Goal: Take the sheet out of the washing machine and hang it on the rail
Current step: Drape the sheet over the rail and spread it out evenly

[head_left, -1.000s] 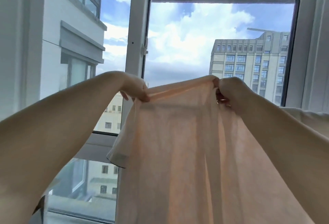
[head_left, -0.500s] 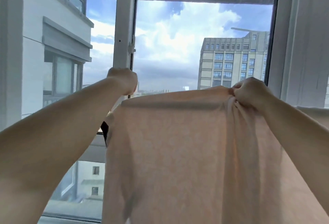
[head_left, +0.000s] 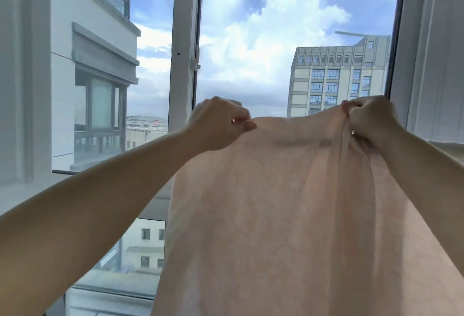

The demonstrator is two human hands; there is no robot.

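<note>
Hidden and cut off parts

The sheet (head_left: 288,215) is cut off at 6 o'clock; it hides any rail and the lower window.

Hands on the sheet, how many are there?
2. The left hand pinches the sheet's top edge on the left; the right hand grips the bunched edge on the right.

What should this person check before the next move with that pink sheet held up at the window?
1. Left hand grips the top edge of the sheet: ok.
2. Right hand grips the top edge: ok.
3. Top edge spread flat between the hands: not ok, bunched at the right hand.
4. Rail in view: not ok, none visible.
5. Lower end clear of the floor: cannot tell.
</note>
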